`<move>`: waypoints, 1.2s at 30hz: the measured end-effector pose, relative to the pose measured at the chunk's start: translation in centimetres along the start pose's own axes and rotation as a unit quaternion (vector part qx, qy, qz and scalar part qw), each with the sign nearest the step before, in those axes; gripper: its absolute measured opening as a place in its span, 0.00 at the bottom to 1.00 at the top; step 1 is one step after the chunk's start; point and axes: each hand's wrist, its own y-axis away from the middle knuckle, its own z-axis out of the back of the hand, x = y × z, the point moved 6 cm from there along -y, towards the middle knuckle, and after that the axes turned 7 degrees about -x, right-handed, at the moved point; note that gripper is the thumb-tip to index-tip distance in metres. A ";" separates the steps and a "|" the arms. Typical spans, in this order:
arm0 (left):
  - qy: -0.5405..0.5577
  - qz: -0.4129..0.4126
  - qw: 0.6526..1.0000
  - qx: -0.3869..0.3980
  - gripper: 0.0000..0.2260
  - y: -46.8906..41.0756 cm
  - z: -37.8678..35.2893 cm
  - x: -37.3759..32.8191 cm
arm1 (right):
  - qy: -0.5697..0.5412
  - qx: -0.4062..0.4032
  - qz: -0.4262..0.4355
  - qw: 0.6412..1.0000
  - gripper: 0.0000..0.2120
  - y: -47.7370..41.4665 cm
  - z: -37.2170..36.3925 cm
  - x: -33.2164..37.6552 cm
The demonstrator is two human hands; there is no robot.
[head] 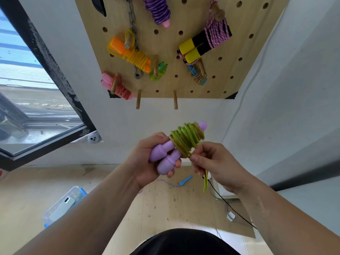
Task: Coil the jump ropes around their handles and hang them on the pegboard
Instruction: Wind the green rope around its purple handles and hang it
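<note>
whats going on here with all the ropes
A person is coiling a green rope around a pair of purple handles. The left hand grips the handles; the right hand pinches the loose rope beside the coil. Other coiled ropes hang on the pegboard, and two bottom pegs are bare.
</note>
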 end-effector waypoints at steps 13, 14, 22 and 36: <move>-0.392 0.074 0.911 0.103 0.07 1.3 -0.7 2.7 | 0.496 0.434 -0.121 0.742 0.04 -1.4 -1.8 -2.3; -0.407 0.070 0.906 0.095 0.08 1.2 -0.6 2.7 | 0.515 0.434 -0.129 0.728 0.03 -1.7 -2.0 -2.5; -0.526 0.062 0.847 0.041 0.08 0.4 0.2 3.4 | 0.614 0.388 -0.119 0.677 0.09 -3.8 -3.3 -2.6; -0.456 -0.048 0.866 -0.201 0.07 -2.2 3.3 0.6 | 0.538 0.124 -0.026 0.833 0.11 -5.2 -3.8 1.8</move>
